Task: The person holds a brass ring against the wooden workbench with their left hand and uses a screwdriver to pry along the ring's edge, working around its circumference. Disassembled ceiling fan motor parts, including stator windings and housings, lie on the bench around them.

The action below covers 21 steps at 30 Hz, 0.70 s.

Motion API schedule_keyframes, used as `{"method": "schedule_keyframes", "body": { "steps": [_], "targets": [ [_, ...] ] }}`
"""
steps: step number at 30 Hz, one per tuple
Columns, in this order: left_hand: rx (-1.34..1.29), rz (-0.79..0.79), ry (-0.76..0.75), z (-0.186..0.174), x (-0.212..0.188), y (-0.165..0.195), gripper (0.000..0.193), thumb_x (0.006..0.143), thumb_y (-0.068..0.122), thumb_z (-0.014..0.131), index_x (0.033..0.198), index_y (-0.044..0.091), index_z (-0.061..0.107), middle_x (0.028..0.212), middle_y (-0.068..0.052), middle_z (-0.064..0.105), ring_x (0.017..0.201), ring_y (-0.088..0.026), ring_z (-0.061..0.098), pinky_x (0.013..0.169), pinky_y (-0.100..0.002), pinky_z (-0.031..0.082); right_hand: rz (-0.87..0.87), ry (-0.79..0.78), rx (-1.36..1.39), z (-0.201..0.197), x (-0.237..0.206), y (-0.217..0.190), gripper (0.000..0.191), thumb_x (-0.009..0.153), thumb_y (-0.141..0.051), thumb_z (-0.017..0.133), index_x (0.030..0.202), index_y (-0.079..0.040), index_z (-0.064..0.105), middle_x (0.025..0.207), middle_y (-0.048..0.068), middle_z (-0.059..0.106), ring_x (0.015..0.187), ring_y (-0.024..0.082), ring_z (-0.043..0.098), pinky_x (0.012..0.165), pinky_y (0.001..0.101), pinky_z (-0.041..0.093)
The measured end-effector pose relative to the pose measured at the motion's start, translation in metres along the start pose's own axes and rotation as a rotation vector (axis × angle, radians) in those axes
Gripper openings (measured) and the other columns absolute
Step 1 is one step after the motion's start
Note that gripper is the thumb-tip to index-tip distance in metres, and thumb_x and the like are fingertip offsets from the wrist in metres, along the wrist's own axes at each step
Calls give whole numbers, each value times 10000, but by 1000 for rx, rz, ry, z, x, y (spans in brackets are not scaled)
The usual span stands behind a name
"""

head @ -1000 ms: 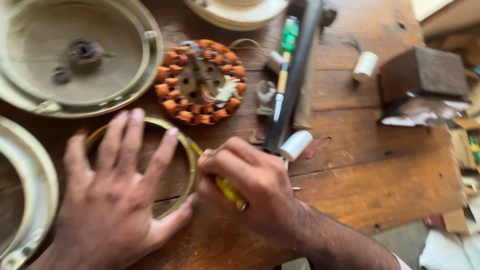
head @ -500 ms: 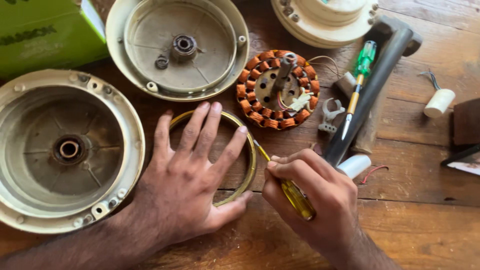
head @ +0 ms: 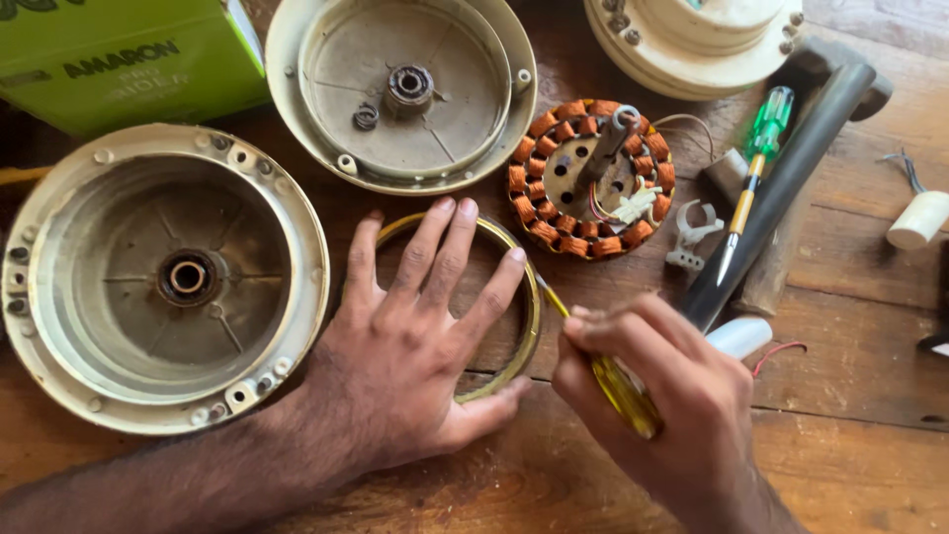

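My left hand [head: 415,346] lies flat, fingers spread, on a thin brass-coloured metal ring [head: 529,326] resting on the wooden table. My right hand [head: 662,405] grips a screwdriver with a yellow handle [head: 623,391]; its thin shaft reaches up-left and meets the ring's right rim near my left fingertips. Just above the ring sits a round motor stator with copper windings [head: 591,178] and a grey shaft standing from its middle.
A cream round motor housing [head: 163,277] lies left, another [head: 400,89] above the ring, a third [head: 702,40] at top right. A green box [head: 119,59] fills the top left. A green-handled screwdriver [head: 751,178], a black hammer [head: 791,168] and a small white cylinder [head: 917,218] lie right.
The view has shifted, bringing the left housing and green box into sight. Both hands stay on the ring and screwdriver in the same grip.
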<state>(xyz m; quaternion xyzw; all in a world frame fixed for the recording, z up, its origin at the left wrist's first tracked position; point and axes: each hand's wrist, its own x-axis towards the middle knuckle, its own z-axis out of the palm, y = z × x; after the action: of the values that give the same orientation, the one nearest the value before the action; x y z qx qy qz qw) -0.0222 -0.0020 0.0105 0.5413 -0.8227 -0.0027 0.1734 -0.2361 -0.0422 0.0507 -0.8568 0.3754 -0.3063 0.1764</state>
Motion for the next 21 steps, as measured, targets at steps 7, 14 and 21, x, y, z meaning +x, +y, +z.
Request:
{"method": "schedule_keyframes", "body": {
  "steps": [7,14,21],
  "targets": [
    [4,-3,21,0,0,1,926,826,690,590,1499,75,424,1548,-362,291,1485,-450,246,1090,-784,188,55,-54,-15,-3,-3,-1,202,770,-15,808,939,1,699,894,103,722,792,214,750,714,319,589],
    [-15,-10,29,0,0,2,934,814,693,596,1494,70,446,1544,-365,290,1483,-452,249,1085,-786,191,41,29,45,-1,-6,2,181,803,11,792,946,5,681,941,97,735,848,172,764,759,280,603],
    [-28,-15,36,-1,-1,3,911,832,687,593,1489,71,454,1550,-362,292,1487,-450,252,1084,-792,199,88,104,-22,1,-14,-4,190,756,27,825,903,10,707,877,103,732,785,153,754,725,273,588]
  ]
}}
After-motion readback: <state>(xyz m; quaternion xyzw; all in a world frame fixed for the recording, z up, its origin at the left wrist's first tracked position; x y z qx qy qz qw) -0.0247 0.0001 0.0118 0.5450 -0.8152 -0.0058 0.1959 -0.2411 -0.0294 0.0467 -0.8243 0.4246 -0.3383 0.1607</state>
